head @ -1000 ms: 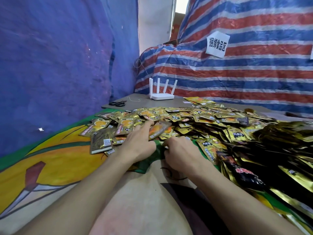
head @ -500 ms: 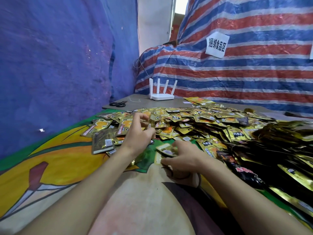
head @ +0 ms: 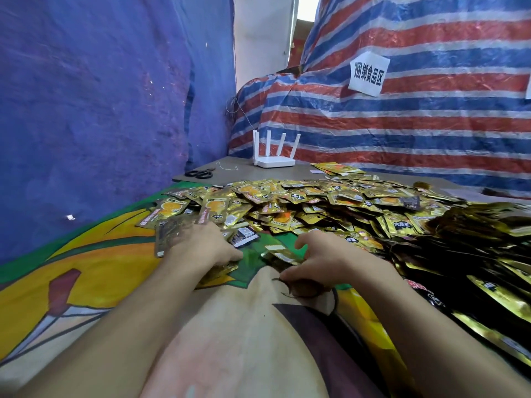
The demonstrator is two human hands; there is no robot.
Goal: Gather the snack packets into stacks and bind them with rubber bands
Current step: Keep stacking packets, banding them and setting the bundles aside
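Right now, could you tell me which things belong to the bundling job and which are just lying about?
Job: snack packet pile, small stack in the right hand, dark rubber bands beside it.
Lying about: white router, scissors, paper sign.

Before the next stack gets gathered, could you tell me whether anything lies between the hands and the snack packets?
Nothing visible does. The left hand rests on the near edge of the snack packets, the right hand holds a loose packet beside them, and the rest lie open just beyond both.

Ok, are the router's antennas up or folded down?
Up: all four antennas stand roughly upright above the router.
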